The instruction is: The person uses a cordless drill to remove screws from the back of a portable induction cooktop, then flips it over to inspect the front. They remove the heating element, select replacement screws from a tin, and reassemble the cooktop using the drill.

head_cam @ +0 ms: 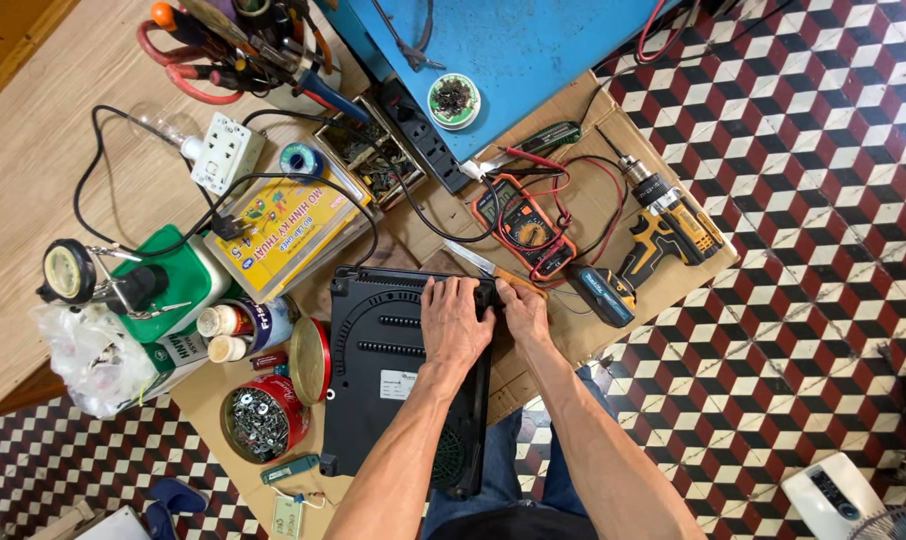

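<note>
Black appliance casing [403, 385] face-down on cardboard, unopened; left hand [455, 322] spread flat on its far edge, right hand [525, 305] gripping screwdriver [488, 266].

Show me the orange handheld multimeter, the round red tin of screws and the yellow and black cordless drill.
orange handheld multimeter [523, 225], head view, on its dial.
round red tin of screws [261, 420], head view, on the screws inside.
yellow and black cordless drill [673, 225], head view, on its body.
</note>
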